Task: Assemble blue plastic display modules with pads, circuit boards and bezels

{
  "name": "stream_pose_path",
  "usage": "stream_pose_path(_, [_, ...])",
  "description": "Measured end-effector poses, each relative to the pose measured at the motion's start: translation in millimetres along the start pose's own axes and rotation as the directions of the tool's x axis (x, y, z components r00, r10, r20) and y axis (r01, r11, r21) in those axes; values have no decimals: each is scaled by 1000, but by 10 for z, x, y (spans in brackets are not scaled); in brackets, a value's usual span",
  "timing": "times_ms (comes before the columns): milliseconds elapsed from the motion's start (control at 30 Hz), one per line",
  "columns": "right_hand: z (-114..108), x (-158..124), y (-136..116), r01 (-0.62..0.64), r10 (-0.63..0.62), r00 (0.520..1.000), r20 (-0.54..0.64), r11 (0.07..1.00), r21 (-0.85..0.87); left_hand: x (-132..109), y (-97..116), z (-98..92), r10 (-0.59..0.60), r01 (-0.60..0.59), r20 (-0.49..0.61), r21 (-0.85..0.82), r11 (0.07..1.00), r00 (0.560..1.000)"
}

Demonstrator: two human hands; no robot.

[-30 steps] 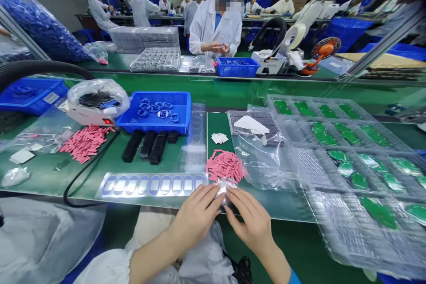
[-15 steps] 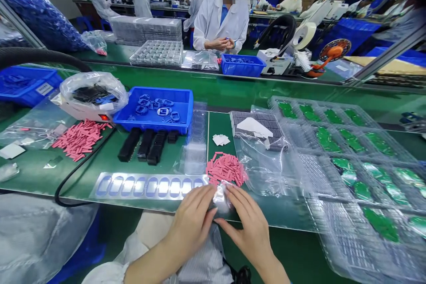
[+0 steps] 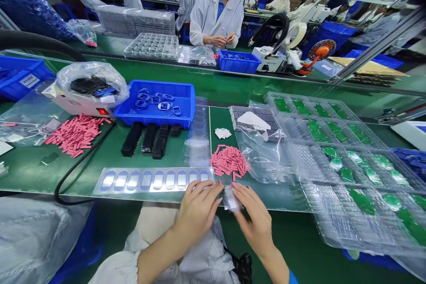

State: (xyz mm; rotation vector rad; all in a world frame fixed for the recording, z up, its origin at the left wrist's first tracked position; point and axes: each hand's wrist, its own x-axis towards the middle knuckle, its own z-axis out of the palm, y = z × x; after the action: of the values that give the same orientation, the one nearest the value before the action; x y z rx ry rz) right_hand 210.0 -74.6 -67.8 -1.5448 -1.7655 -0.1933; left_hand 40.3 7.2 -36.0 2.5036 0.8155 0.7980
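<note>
My right hand [image 3: 254, 215] pinches a small shiny, clear-and-silver piece [image 3: 232, 198] at the table's front edge. Glare and blur hide what kind of piece it is. Just left of it is my left hand [image 3: 199, 206], fingers and thumb drawn together; whatever they may hold is hidden. Beyond my fingertips lies a heap of pink strips [image 3: 229, 160], with a few loose ones close to my hands. A clear sheet of oval, blue-rimmed film stickers [image 3: 146, 179] runs leftward from under my left hand. White square pads [image 3: 222, 133] lie behind the pink heap.
A blue bin [image 3: 155, 117] of blue frames stands behind black stacks [image 3: 132, 139]. At left are another pink pile [image 3: 78, 135] and a black cable [image 3: 71, 164]. Clear trays [image 3: 299, 159] with green circuit boards fill the right. A co-worker [image 3: 216, 13] sits opposite.
The shiny piece was between both hands' fingertips; now it sits in my right hand, tilted, and the left fingers are slightly away from it. The view has shifted a little.
</note>
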Motion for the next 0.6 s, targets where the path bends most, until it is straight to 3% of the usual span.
stream_pose_path(167, [-98, 250, 45, -125, 127, 991, -53, 992, 34, -6, -69, -83, 29, -33, 40, 84, 996, 999])
stream_pose_path(267, [-128, 390, 104, -252, 254, 961, -112, 967, 38, 48, -92, -108, 24, -32, 66, 126, 991, 998])
stream_pose_path(400, [-164, 458, 172, -411, 416, 875, -249, 909, 75, 267, -141, -35, 79, -101, 129, 172, 980, 988])
stream_pose_path(600, [-231, 375, 236, -546, 578, 704, -412, 812, 207, 767, -164, 325, 211, -259, 225, 216, 941, 951])
